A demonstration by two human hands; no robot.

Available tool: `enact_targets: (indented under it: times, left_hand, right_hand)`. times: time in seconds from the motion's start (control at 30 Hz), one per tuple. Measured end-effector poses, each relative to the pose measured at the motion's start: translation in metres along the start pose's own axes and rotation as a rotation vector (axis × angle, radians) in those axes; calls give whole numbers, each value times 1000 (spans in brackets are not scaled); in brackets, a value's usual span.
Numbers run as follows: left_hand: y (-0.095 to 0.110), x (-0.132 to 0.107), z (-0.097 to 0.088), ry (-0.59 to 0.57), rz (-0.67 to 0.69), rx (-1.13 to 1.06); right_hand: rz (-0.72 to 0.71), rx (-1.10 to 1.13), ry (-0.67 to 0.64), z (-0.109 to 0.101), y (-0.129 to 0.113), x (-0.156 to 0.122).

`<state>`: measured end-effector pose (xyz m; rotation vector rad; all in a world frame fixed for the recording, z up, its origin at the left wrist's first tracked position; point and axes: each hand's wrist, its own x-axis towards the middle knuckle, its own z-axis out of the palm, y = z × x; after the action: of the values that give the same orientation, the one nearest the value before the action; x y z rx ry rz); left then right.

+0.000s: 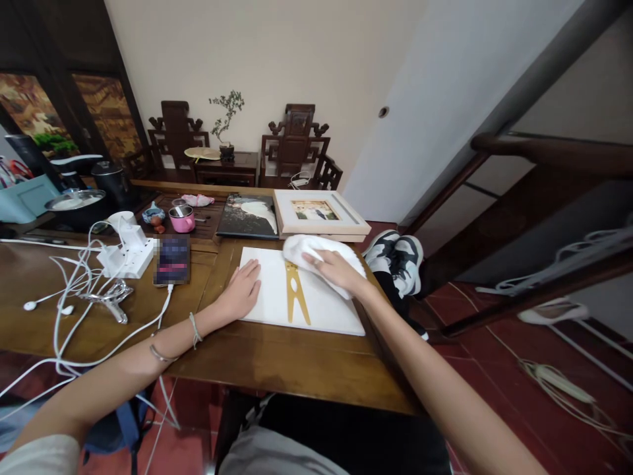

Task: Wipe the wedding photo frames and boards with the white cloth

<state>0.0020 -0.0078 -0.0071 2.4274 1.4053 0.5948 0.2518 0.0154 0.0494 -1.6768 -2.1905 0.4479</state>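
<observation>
White cloth (341, 247) sat in the right hand (337, 270), grip seemingly closed on it, over a panel (268, 274) on the tabletop (247, 359); the left hand (242, 290) lay open on the panel's left side.

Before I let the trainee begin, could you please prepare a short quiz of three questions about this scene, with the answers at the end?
1. Open question: what is the right hand holding?
2. Multiple choice: what colour is the forked piece on the panel?
(a) blue
(b) gold
(c) red
3. True or false: the left hand is holding the phone.

Key:
1. A white cloth.
2. (b) gold.
3. False; it lies on the left side of the panel.
</observation>
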Motion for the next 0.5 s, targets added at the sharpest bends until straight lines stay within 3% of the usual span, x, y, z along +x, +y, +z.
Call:
enact_targets:
  times: [0.1,0.23,0.3,0.4,0.5]
  left_hand:
    - [0,0,0,-8,-8,11]
    - [0,1,0,-6,-7,19]
    - [0,1,0,-4,-4,27]
    - [0,1,0,2,10,36]
    - [0,0,0,2,15,39]
  right_hand:
    - [14,-25,-35,-2,21,-45]
    - [-104,-40,-135,1,25,-119]
    - [-95,-22,-168,-1,26,-142]
    - [-30,16,-193,-7,31,-138]
    - [-31,60,-160,-11,37,-96]
